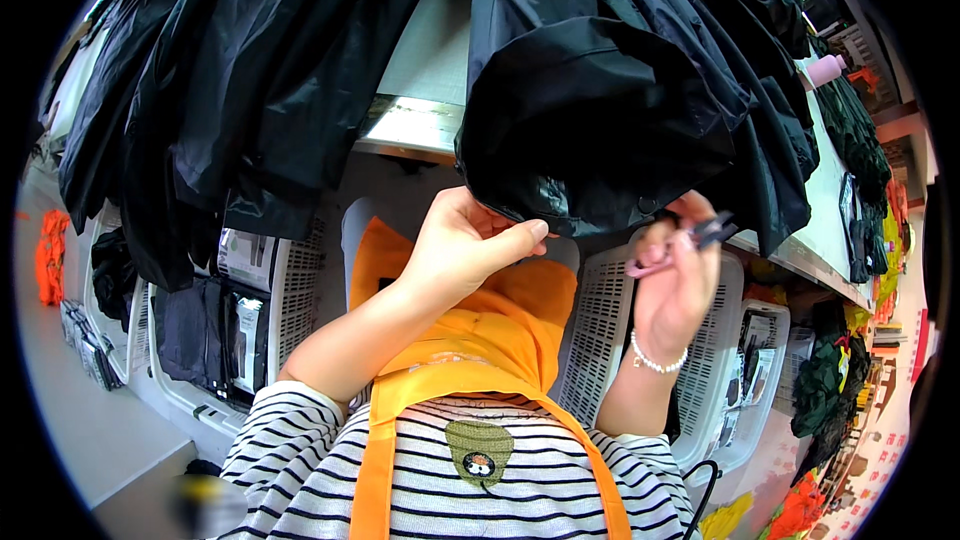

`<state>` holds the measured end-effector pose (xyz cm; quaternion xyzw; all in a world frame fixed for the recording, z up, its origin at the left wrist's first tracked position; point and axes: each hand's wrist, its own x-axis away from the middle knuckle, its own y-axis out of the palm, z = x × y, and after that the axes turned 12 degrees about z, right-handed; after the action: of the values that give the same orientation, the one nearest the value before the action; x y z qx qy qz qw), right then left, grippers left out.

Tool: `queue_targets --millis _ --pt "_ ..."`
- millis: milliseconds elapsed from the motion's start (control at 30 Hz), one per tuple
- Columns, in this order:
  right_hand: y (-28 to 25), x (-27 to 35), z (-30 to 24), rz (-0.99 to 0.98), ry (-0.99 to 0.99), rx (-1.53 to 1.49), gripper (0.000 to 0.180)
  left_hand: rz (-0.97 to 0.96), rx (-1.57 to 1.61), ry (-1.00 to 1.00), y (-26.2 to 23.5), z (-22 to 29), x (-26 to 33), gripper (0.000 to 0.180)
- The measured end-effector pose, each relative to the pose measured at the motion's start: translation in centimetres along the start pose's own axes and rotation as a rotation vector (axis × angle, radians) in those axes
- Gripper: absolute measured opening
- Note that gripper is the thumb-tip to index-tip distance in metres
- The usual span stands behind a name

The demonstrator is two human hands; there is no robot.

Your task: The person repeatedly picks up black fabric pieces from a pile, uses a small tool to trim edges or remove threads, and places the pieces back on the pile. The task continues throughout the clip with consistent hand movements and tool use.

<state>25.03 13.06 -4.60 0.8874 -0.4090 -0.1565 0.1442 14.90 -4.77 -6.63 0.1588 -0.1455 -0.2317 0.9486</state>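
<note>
A black, shiny fabric piece (600, 130) hangs over the table edge in front of me, its wide opening facing me. My left hand (475, 240) pinches the lower hem of this opening between thumb and fingers. By the hem's right end, my right hand (685, 265) is closed around what looks like small scissors (648, 266) with a pink handle loop and a dark end. Motion blurs the tool, so its exact shape is unclear. The fingers of that hand are close to the fabric; whether they touch it cannot be made out.
More black fabric (270, 70) drapes over the white table (425, 60) on the left. White plastic baskets (300, 290) stand below on both sides, the left one holding packed dark items. A pink bottle (826, 70) is at the far right. Orange cloth (52, 255) hangs far left.
</note>
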Motion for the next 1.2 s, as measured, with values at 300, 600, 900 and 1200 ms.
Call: queue_targets --millis 300,600,900,1200 --pt "2.6 -0.6 -4.3 -0.106 -0.403 0.313 0.045 0.100 -0.582 0.836 0.6 1.0 0.6 0.015" --pt "20.5 -10.8 2.7 -0.789 -0.593 0.945 0.025 -0.143 -1.008 1.219 6.6 -3.5 -5.3 0.022" --pt "9.6 -22.0 10.0 -0.525 -0.321 0.698 0.029 1.122 -1.562 1.033 -10.0 9.7 -1.5 0.061" --pt "15.9 -9.8 2.4 -0.789 -0.518 0.443 0.028 0.463 -0.637 0.575 -9.6 13.5 0.1 0.024"
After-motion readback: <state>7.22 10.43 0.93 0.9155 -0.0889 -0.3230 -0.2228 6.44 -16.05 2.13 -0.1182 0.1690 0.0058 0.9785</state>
